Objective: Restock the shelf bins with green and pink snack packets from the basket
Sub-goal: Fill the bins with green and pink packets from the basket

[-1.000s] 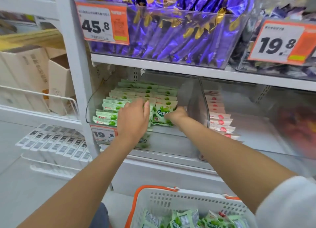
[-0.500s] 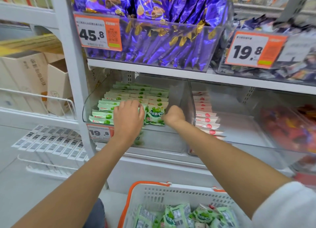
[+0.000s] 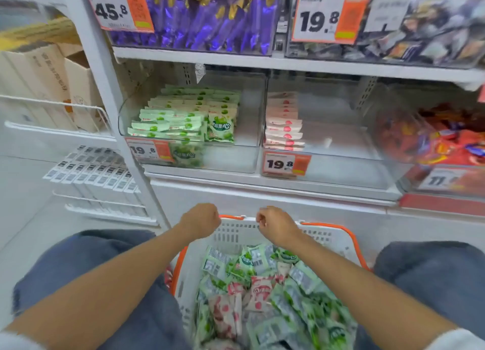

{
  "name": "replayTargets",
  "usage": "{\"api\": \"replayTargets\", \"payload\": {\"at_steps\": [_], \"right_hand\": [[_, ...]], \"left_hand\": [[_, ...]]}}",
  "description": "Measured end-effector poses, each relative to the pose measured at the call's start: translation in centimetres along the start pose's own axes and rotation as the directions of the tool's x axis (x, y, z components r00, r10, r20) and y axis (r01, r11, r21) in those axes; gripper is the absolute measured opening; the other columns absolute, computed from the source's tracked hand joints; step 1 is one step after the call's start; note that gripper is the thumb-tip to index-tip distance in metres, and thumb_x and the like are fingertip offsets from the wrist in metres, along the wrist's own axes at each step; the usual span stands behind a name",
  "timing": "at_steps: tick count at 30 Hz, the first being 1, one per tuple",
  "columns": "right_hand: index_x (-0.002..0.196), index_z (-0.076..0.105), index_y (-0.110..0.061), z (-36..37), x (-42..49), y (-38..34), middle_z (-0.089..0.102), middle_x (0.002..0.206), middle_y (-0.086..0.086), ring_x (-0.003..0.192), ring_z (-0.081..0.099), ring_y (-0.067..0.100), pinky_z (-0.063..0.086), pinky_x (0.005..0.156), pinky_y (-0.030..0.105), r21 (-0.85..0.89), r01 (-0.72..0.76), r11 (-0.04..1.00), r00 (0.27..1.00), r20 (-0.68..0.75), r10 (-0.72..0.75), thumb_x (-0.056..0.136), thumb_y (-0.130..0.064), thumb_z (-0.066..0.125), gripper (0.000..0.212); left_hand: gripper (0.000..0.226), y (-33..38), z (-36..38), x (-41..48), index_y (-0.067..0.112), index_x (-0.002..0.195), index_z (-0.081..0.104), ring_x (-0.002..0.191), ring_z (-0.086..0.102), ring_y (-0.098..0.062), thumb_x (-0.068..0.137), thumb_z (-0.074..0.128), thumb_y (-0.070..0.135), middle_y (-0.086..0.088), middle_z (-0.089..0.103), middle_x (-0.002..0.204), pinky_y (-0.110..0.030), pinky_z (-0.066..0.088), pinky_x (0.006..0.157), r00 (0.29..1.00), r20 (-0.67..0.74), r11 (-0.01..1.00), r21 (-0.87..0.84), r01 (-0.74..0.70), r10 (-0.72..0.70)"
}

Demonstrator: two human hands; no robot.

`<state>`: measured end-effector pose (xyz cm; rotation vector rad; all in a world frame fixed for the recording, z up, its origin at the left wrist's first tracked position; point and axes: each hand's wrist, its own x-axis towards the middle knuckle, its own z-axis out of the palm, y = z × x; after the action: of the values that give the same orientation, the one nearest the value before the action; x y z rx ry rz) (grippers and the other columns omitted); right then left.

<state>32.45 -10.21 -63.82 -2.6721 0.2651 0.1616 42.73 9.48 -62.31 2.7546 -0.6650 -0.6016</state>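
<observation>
both hands hover over the far rim of the basket [image 3: 338, 227], which sits near, between the person's knees in blue trousers [image 3: 78, 271]. the left hand [image 3: 200, 222] is turned back-up with its fingers curled under into a fist, and nothing shows in it. the right hand [image 3: 275, 225] is just beside it, apart from it, fingers curled the same way and nothing seen in its grasp.

the basket holds a loose heap of green packets [image 3: 307, 278] with pink packets [image 3: 262, 292] mixed among them.

farther off, on the lower shelf, the left bin [image 3: 244, 155] is clear and carries rows of green packets lying flat along its left side, with one upright green packet [image 3: 220, 127] at the near right of those rows. the right bin [image 3: 341, 166] stands touching it and has a single row of pink packets against its left wall. each bin has a price tag [image 3: 286, 164] reading 19.8 on its front.
</observation>
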Motion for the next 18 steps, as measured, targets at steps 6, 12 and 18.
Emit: {"api": "replayTargets", "payload": {"at_steps": [6, 12, 18], "right_hand": [[0.094, 0.068, -0.008, 9.2, -3.1, 7.1, 0.069, 0.095, 0.009, 0.088, 0.066, 0.022, 0.051, 0.071, 0.03, -0.041, -0.264, 0.964, 0.905, 0.336, 0.262, 0.088, -0.002, 0.053, 0.017], [0.098, 0.065, -0.008, 13.8, -1.9, 6.0, 0.067, 0.097, 0.008, 0.095, 0.065, 0.025, 0.05, 0.087, 0.036, -0.157, -0.27, 0.95, 0.841, 0.442, 0.312, 0.095, -0.016, 0.048, 0.019], [0.123, 0.058, -0.011, 16.6, -1.9, 5.8, 0.055, 0.13, 0.012, 0.12, 0.049, 0.031, 0.037, 0.108, 0.046, -0.392, -0.1, 0.914, 0.783, 0.536, 0.316, 0.086, -0.039, 0.059, 0.046]], "left_hand": [[0.026, -0.8, 5.5, 0.2, 0.005, 0.099, 0.066, 0.096, 0.062, -0.024, 0.096, 0.044, 0.019, -0.009, 0.065, 0.107, -0.032, 0.049, 0.085, 0.963, 0.269, 0.993, 0.118, -0.025, -0.008], [0.015, -0.7, 9.5, 1.1, 0.017, 0.082, 0.055, 0.078, 0.051, -0.019, 0.093, 0.045, 0.018, -0.007, 0.058, 0.091, -0.033, 0.045, 0.072, 0.933, 0.36, 0.989, 0.143, -0.038, -0.016], [0.012, -1.1, 11.6, 1.3, 0.017, 0.083, 0.055, 0.079, 0.054, -0.019, 0.091, 0.047, 0.016, -0.005, 0.056, 0.089, -0.033, 0.049, 0.075, 0.916, 0.401, 0.988, 0.153, -0.039, -0.026]]}}
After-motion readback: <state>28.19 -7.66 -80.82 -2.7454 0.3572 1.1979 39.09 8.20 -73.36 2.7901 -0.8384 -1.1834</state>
